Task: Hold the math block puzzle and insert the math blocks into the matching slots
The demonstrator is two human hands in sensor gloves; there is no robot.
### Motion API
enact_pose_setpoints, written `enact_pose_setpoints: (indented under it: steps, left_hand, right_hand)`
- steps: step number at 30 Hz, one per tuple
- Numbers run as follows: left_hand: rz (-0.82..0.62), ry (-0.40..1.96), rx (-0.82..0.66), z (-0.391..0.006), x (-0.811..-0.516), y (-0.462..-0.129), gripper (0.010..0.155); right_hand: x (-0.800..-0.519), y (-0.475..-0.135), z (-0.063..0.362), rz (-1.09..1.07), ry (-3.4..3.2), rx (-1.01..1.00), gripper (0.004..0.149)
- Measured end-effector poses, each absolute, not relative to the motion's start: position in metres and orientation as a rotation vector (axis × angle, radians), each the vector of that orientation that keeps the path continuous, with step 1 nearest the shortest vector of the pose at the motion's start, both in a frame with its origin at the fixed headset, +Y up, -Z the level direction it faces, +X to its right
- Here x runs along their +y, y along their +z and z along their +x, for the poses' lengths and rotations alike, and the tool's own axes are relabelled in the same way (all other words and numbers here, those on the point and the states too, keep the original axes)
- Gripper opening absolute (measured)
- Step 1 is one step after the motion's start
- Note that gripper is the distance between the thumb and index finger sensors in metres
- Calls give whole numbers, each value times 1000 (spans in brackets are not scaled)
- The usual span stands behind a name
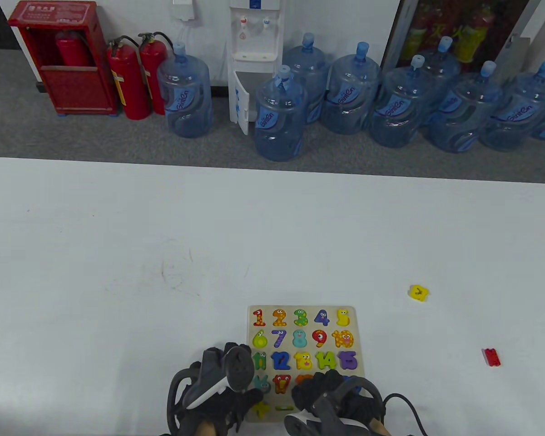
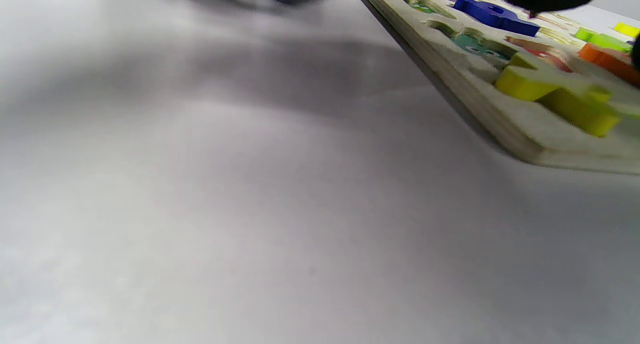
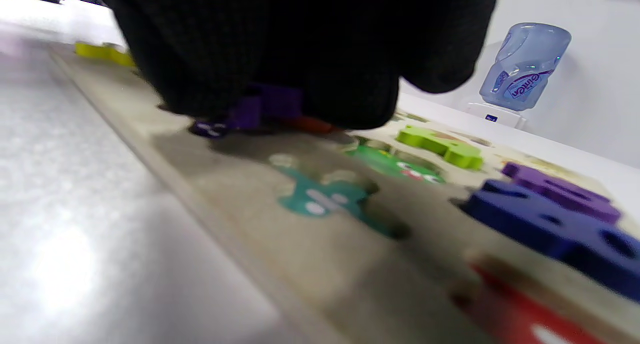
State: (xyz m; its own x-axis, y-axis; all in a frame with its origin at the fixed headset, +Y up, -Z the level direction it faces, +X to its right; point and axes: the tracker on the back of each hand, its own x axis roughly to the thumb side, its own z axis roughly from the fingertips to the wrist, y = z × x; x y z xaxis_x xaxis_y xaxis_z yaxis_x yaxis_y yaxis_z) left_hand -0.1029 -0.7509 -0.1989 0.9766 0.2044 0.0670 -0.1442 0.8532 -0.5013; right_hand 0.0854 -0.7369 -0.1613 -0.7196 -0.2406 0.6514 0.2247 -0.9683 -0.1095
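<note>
Resting on puzzle board, left hand, right hand, finger states unclear

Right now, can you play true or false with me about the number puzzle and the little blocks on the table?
1. The number puzzle lies flat on the white table. True.
2. A yellow block sits loose on the table, away from the puzzle. True.
3. The red block is already inside the puzzle. False: it lies on the table to the puzzle's right.
4. Both hands are far from the puzzle. False: the left hand and right hand are at its near edge.
5. Big blue water bottles stand on the floor behind the table. True.
</note>
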Motion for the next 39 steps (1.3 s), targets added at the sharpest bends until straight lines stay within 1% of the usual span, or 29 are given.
enact_pose_setpoints:
  steps: [6, 16, 19, 22, 25, 27, 29, 33, 36, 39]
  left_hand:
    - [-518, 183, -119, -103, -751, -199, 85]
    - [-520, 184, -120, -102, -750, -198, 85]
    - [-519, 185, -121, -102, -750, -198, 85]
    - [-520, 185, -121, -102, -750, -198, 85]
    - [-521, 185, -121, -102, -750, -198, 85]
    - [-522, 185, -122, -102, -750, -198, 85]
    - [-523, 182, -123, -102, -750, -198, 85]
    - [-524, 181, -124, -102, -750, -198, 85]
    - [-525, 180, -124, -101, -751, -198, 85]
    - [-526, 180, -123, -101, -751, -198, 85]
  right_hand:
    - [-740, -154, 79, -1023, -2610, 97, 53]
    - [-737, -153, 79, -1062, -2652, 72, 53]
    - [-733, -154, 81, -1051, -2652, 89, 53]
    - [-723, -163, 92, -1016, -2743, 112, 53]
    - [-711, -182, 114, -861, -2843, 206, 55]
    - [-707, -201, 137, -687, -2890, 222, 59]
    - [-708, -221, 170, -464, -2879, 201, 64]
    - [-712, -241, 228, -107, -2692, 203, 78]
    - [-716, -251, 274, 94, -2783, 63, 88]
    - [-719, -254, 317, 303, -2907, -51, 97]
